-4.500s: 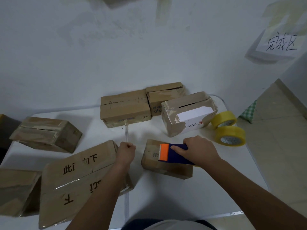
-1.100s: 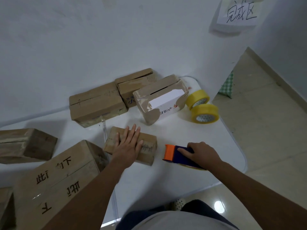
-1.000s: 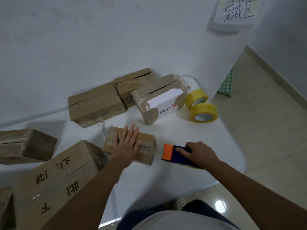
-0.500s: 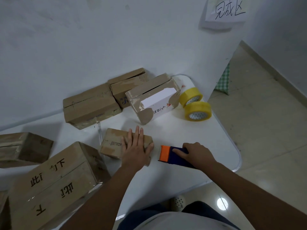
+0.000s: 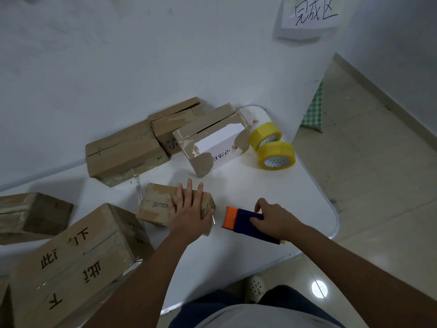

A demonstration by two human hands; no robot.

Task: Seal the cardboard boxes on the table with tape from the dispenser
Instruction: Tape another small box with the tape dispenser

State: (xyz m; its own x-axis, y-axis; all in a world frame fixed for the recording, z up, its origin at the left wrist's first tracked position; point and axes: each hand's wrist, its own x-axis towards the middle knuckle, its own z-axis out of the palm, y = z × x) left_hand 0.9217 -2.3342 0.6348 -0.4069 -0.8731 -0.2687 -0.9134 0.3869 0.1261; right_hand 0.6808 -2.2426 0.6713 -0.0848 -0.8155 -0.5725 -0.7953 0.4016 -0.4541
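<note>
A small brown cardboard box (image 5: pixel 156 204) lies on the white table (image 5: pixel 248 185) in front of me. My left hand (image 5: pixel 191 209) lies flat on its right end, fingers straight, thumb down the box's right side. Just right of the box, my right hand (image 5: pixel 274 218) grips the blue tape dispenser (image 5: pixel 246 223) with its orange head turned toward the box. A short glint of clear tape shows between the dispenser head and the box.
Several more cardboard boxes surround it: a large printed one (image 5: pixel 71 263) at the near left, one (image 5: pixel 30 214) at the far left, three along the wall, one white-faced (image 5: pixel 215 143). Two yellow tape rolls (image 5: pixel 274 150) stand at the table's right corner. A paper sign (image 5: pixel 312 13) hangs on the wall.
My left hand slid from the box's middle to its right end, where the thumb now wraps the side. The dispenser came off the box 4.5 s ago and now sits beside it.
</note>
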